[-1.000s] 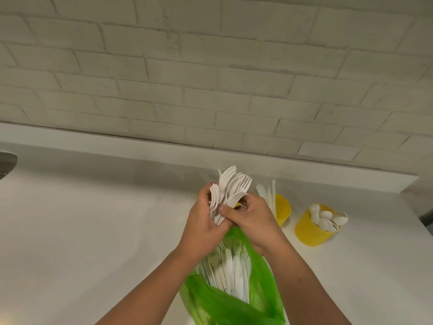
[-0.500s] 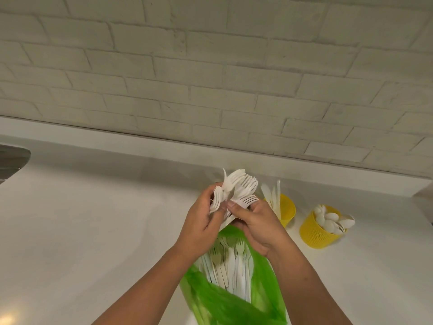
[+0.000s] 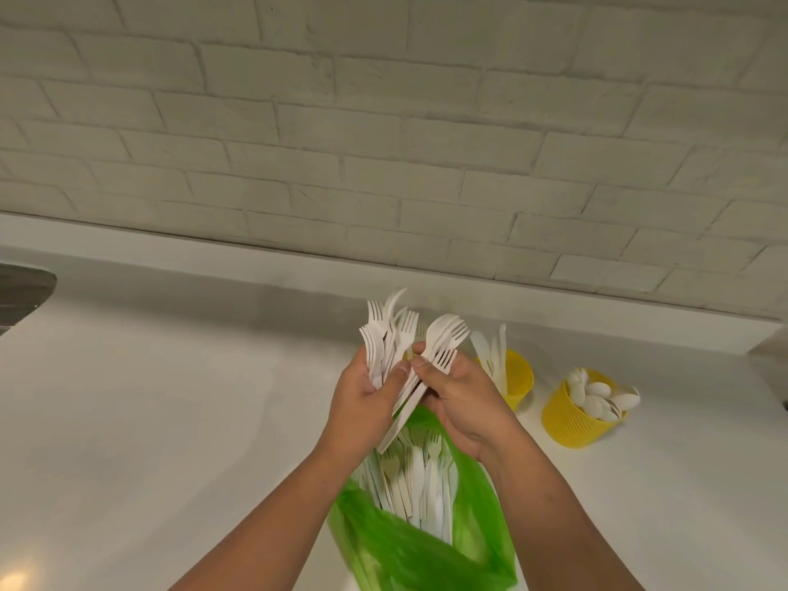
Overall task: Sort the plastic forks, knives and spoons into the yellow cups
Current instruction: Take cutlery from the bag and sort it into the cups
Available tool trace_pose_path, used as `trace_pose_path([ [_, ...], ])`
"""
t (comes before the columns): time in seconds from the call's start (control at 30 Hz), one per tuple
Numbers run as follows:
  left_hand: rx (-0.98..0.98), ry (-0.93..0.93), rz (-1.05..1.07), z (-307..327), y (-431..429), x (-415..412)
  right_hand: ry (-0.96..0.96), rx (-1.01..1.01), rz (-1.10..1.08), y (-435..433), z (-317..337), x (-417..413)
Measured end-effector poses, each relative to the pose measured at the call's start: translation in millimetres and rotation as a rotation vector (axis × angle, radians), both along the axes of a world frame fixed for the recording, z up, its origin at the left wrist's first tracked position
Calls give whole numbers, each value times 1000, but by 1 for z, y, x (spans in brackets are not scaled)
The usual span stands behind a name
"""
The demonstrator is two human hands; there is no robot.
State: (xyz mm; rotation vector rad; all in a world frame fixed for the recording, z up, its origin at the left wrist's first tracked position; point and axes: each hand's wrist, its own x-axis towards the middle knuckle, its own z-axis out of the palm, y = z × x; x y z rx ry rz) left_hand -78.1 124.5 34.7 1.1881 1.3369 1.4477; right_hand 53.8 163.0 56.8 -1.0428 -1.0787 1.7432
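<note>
The one tight bunch of forks now fans into two. The left hand keeps most upright, while the right hand pinches a few, tilted away rightward.

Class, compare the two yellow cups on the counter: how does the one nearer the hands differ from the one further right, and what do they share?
The nearer cup holds knives standing tall above its rim; the right-hand cup holds spoons heaped just over its rim. The nearer cup is partly hidden behind the right hand; the right-hand cup shows whole. Both are yellow and stand on the white counter.
</note>
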Motion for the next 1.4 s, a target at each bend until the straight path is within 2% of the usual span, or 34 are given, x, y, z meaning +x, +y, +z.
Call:
trace_pose_path([
  [0.17,50,28,-19,2,-2,1,-80,22,-125,-7,-10,-14],
  [0.27,42,57,15,0,-2,0,20,-54,-172,-11,-11,-23],
  [0.33,-14,21,49,-3,-1,-3,78,-111,-218,-9,-8,-23],
  [0.4,-57,4,94,-5,-1,-9,35,-104,-277,-3,-7,-14],
  [0.6,-131,-121,144,-4,1,-21,24,-8,-229,14,-3,15],
  [0.87,-140,-86,183,-4,11,-19,293,-75,-356,53,15,9],
  [0.93,-156,-91,199,-2,16,-19,298,-59,-405,65,19,1],
  [1.07,-182,-140,188,-1,26,-18,32,99,-518,91,14,-20],
  [1.23,-173,-150,153,-4,34,-17,-433,302,-479,104,-17,-43],
  [1.4,-145,-127,101,-5,39,-19,-522,359,-291,99,-46,-49],
])
